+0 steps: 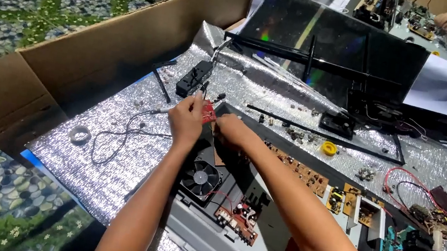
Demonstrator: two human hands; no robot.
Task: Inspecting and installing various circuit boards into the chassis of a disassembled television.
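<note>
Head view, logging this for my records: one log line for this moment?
left hand pinching small red board | right hand touching it | above cooling fan

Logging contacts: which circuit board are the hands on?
The small red board at the chassis's far corner, pinched between left hand and right hand; the brown board and green board lie untouched.

I see even daylight, bright scene. Glare sparkles off silver foil mat (276,95); rainbow sheen on dark glass panel (332,41). Soft shadows under forearms. Slight motion softness, wide-angle bend at edges.
</note>
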